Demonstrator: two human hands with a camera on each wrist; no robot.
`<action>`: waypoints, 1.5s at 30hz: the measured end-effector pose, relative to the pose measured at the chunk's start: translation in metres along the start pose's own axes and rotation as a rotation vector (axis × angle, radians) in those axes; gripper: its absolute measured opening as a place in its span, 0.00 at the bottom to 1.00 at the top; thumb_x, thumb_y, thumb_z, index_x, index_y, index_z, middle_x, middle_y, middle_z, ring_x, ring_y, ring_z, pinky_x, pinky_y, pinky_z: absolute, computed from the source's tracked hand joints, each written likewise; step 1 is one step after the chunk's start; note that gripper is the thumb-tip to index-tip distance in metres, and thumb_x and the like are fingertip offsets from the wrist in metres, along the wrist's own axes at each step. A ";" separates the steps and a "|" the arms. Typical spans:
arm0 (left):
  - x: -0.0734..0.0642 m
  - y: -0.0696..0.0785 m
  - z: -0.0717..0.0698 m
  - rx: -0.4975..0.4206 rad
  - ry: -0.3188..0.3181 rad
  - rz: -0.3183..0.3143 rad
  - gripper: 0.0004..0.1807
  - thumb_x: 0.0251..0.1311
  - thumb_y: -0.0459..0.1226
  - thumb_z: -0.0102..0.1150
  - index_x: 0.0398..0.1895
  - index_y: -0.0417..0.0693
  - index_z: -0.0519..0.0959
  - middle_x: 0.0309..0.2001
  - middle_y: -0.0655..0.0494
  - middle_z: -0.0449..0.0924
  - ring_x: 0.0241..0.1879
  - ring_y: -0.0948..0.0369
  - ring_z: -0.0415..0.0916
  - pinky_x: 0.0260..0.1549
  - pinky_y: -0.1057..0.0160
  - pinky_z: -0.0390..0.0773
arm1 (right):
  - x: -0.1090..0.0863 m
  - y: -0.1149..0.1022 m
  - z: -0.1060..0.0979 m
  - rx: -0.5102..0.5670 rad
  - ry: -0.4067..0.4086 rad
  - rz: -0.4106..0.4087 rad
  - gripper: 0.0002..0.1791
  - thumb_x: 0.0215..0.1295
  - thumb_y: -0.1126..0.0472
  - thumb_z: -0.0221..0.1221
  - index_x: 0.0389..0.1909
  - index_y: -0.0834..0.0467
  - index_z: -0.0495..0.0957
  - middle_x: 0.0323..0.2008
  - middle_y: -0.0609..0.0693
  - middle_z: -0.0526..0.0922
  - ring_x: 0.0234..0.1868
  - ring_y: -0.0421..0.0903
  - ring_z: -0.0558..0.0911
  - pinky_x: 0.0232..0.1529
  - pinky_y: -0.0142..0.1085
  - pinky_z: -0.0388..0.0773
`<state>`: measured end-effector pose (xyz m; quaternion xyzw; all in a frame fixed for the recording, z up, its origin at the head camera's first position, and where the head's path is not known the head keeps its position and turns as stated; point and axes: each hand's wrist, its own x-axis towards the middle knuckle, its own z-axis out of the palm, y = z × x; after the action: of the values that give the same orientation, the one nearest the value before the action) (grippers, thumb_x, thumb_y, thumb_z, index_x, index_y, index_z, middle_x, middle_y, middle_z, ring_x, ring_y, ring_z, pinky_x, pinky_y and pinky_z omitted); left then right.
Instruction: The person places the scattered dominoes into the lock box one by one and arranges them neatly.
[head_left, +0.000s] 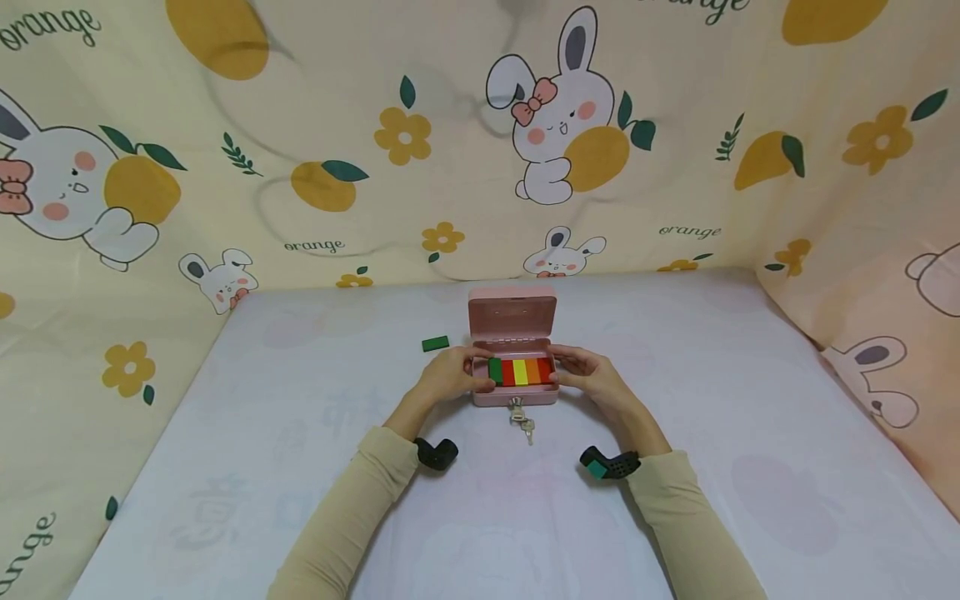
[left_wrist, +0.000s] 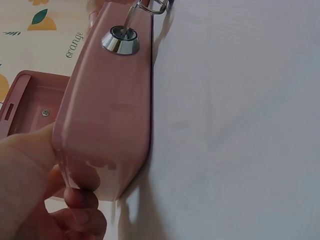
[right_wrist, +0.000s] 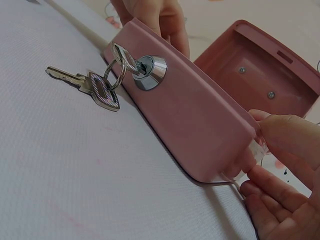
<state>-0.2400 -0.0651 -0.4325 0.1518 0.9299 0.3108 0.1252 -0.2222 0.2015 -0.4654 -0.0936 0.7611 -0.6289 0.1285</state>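
Note:
A pink metal cash box [head_left: 495, 400] stands on the white table with its lid [head_left: 512, 318] raised. Inside lies a row of coloured blocks [head_left: 521, 372]: green, red, yellow, orange, red. My left hand [head_left: 450, 372] holds the row's green end, thumb in front and index finger behind. At the red end, my right hand [head_left: 596, 379] holds it in the same way. Both thumbs reach over the box's side rims, and other fingers curl outside the walls. In the wrist views the walls hide the fingertips and the blocks.
Left of the lid lies a lone green block [head_left: 435, 343]. A key stands in the front lock [right_wrist: 150, 72], with a second key [right_wrist: 102, 92] hanging from its ring onto the table. A printed cloth [head_left: 450, 192] hangs behind the table.

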 end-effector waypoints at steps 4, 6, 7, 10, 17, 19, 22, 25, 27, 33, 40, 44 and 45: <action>0.000 0.001 0.000 0.005 -0.006 -0.005 0.27 0.51 0.45 0.71 0.57 0.55 0.79 0.25 0.58 0.62 0.28 0.62 0.61 0.25 0.67 0.55 | 0.000 0.000 0.000 -0.004 0.001 0.000 0.31 0.63 0.64 0.61 0.67 0.64 0.65 0.70 0.63 0.65 0.73 0.58 0.62 0.69 0.42 0.59; 0.001 0.001 0.000 0.010 -0.011 -0.009 0.28 0.51 0.45 0.71 0.58 0.56 0.78 0.26 0.58 0.62 0.29 0.61 0.61 0.25 0.67 0.55 | 0.000 0.000 0.000 -0.006 0.002 0.001 0.31 0.63 0.64 0.61 0.67 0.64 0.65 0.70 0.63 0.65 0.73 0.58 0.62 0.69 0.42 0.58; 0.001 0.001 0.000 0.014 -0.013 -0.012 0.28 0.51 0.45 0.71 0.58 0.55 0.78 0.26 0.58 0.62 0.29 0.61 0.62 0.25 0.67 0.55 | 0.000 0.000 0.000 -0.007 0.003 0.002 0.31 0.63 0.64 0.61 0.67 0.64 0.65 0.70 0.63 0.65 0.74 0.58 0.62 0.69 0.43 0.58; 0.001 0.002 -0.001 0.027 -0.020 -0.027 0.28 0.51 0.46 0.71 0.58 0.56 0.78 0.27 0.57 0.63 0.31 0.60 0.63 0.26 0.66 0.57 | 0.000 0.000 0.000 -0.007 0.005 0.006 0.31 0.63 0.64 0.61 0.67 0.64 0.65 0.70 0.62 0.65 0.74 0.58 0.62 0.70 0.43 0.58; 0.001 0.005 0.000 0.062 -0.028 -0.062 0.29 0.51 0.47 0.70 0.59 0.57 0.77 0.35 0.52 0.73 0.36 0.58 0.68 0.30 0.65 0.63 | 0.000 0.000 0.000 -0.015 0.003 0.010 0.32 0.64 0.62 0.61 0.67 0.63 0.65 0.70 0.62 0.65 0.74 0.58 0.62 0.70 0.43 0.58; 0.001 0.006 0.000 0.074 -0.029 -0.072 0.29 0.51 0.47 0.70 0.59 0.57 0.77 0.40 0.50 0.76 0.39 0.57 0.70 0.33 0.64 0.67 | 0.000 0.000 0.001 -0.018 0.002 0.009 0.32 0.64 0.62 0.61 0.68 0.63 0.65 0.70 0.62 0.65 0.74 0.58 0.62 0.69 0.43 0.59; 0.001 0.008 0.000 0.083 -0.030 -0.085 0.29 0.51 0.47 0.70 0.60 0.57 0.77 0.46 0.49 0.79 0.42 0.56 0.71 0.39 0.61 0.72 | 0.000 0.000 0.001 -0.021 0.004 0.008 0.32 0.64 0.62 0.61 0.68 0.63 0.65 0.70 0.62 0.65 0.74 0.58 0.62 0.69 0.43 0.59; 0.000 0.009 0.000 0.083 -0.030 -0.097 0.29 0.51 0.48 0.70 0.59 0.57 0.77 0.47 0.48 0.79 0.43 0.55 0.72 0.41 0.59 0.73 | 0.000 0.000 0.001 -0.030 0.006 0.007 0.32 0.64 0.61 0.61 0.68 0.63 0.65 0.70 0.62 0.65 0.74 0.58 0.62 0.69 0.43 0.58; 0.000 0.009 0.000 0.084 -0.030 -0.104 0.29 0.51 0.48 0.70 0.59 0.58 0.77 0.47 0.48 0.79 0.43 0.55 0.72 0.41 0.59 0.73 | 0.000 0.000 0.001 -0.030 0.009 0.011 0.32 0.63 0.61 0.62 0.68 0.63 0.65 0.70 0.62 0.65 0.74 0.58 0.62 0.69 0.44 0.58; 0.001 0.010 0.000 0.098 -0.036 -0.119 0.29 0.52 0.48 0.70 0.59 0.58 0.77 0.49 0.48 0.80 0.45 0.55 0.74 0.43 0.57 0.74 | 0.001 0.001 0.001 -0.025 0.013 0.015 0.32 0.63 0.62 0.62 0.67 0.62 0.65 0.69 0.61 0.66 0.73 0.58 0.63 0.69 0.42 0.60; 0.002 0.013 -0.001 0.112 -0.045 -0.137 0.29 0.52 0.47 0.70 0.60 0.57 0.76 0.50 0.47 0.80 0.46 0.54 0.74 0.43 0.57 0.75 | 0.002 0.002 0.000 -0.033 0.013 0.004 0.32 0.63 0.61 0.62 0.67 0.62 0.66 0.69 0.61 0.66 0.73 0.57 0.63 0.69 0.43 0.60; 0.003 0.013 0.000 0.123 -0.040 -0.129 0.29 0.52 0.47 0.70 0.59 0.57 0.77 0.50 0.47 0.80 0.46 0.54 0.75 0.44 0.57 0.75 | 0.002 0.001 0.000 -0.026 0.006 0.000 0.32 0.63 0.62 0.62 0.67 0.62 0.65 0.69 0.62 0.66 0.74 0.58 0.62 0.70 0.44 0.59; 0.003 0.013 0.000 0.127 -0.038 -0.126 0.29 0.52 0.48 0.70 0.59 0.57 0.77 0.50 0.47 0.80 0.47 0.54 0.75 0.43 0.57 0.76 | 0.001 0.001 0.000 -0.028 0.004 -0.001 0.32 0.63 0.62 0.62 0.67 0.63 0.65 0.69 0.62 0.66 0.74 0.58 0.62 0.70 0.44 0.59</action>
<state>-0.2402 -0.0541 -0.4248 0.1066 0.9529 0.2396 0.1523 -0.2237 0.2016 -0.4666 -0.0945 0.7699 -0.6186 0.1251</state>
